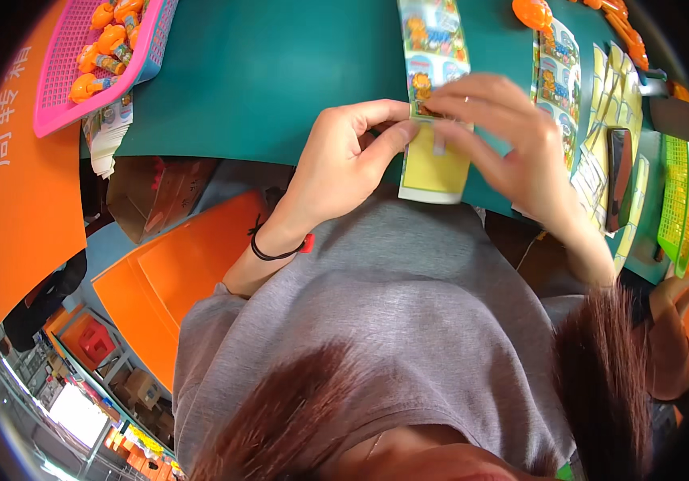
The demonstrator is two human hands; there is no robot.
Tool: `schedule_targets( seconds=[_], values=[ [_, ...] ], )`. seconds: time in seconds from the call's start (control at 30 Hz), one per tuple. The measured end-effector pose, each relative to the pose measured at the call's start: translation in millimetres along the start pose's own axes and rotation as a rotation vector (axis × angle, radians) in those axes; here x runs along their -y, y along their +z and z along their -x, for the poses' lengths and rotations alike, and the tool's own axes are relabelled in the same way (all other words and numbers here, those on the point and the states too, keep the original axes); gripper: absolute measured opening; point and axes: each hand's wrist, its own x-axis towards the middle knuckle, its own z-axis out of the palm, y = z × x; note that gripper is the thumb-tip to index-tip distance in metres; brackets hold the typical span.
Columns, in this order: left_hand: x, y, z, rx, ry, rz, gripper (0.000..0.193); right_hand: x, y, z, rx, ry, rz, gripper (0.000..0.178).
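Note:
A long strip of printed cartoon cards (438, 68) runs toward me over the green table, ending in a plain yellow section (437, 167) at the table's near edge. My left hand (348, 156) pinches the strip's left edge between thumb and bent forefinger, where pictures meet yellow. From the right, my right hand (517, 132) reaches over the same spot, slightly blurred. Its fingers, one with a ring, are stretched and apart, the tips touching or just above the strip. A small pale patch (439, 146) shows beneath them; I cannot tell what it is.
Orange toy-like pieces fill a pink basket (64, 88) at the far left, with stacked paper (110, 136) under it. To the right lie more printed strips (557, 76), yellow sheets (601, 120), a dark stapler-like tool (619, 172) and a green basket (673, 196). Another person's arm (673, 337) is beyond.

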Motion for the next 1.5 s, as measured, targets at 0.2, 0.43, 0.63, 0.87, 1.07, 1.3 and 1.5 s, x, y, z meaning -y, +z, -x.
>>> schedule_targets(
  seconds=[0.2, 0.43, 0.63, 0.87, 1.07, 1.3, 1.5],
  values=[
    [-8.2, 5.6, -0.3, 0.084, 0.040, -0.117, 0.019, -11.9, 14.4, 24.5, -0.054, 0.170, -0.112, 0.025],
    [-3.8, 15.1, -3.3, 0.016, 0.204, -0.364, 0.018, -9.8, 18.9, 23.5, -0.157, -0.012, 0.065, 0.018],
    [1.8, 20.3, -0.2, -0.032, 0.109, -0.234, 0.016, -12.5, 17.8, 21.6, -0.121, 0.102, -0.074, 0.012],
    [7.1, 18.1, -1.6, -0.009, 0.179, -0.379, 0.017, -14.0, 15.3, 18.3, -0.114, 0.369, -0.232, 0.011],
    [-5.2, 25.2, 11.3, -0.111, 0.577, -0.662, 0.036, -18.2, 9.1, 0.6, 0.083, 0.493, -0.188, 0.016],
    [19.5, 28.8, -10.5, 0.109, 0.558, -0.618, 0.020, -60.1, -22.9, -1.2, -0.092, 0.572, -0.493, 0.021],
    [5.4, 26.9, -18.1, 0.061, 0.205, -0.130, 0.014, -40.6, -32.4, 11.8, -0.493, -0.294, 0.374, 0.017]
  ],
)
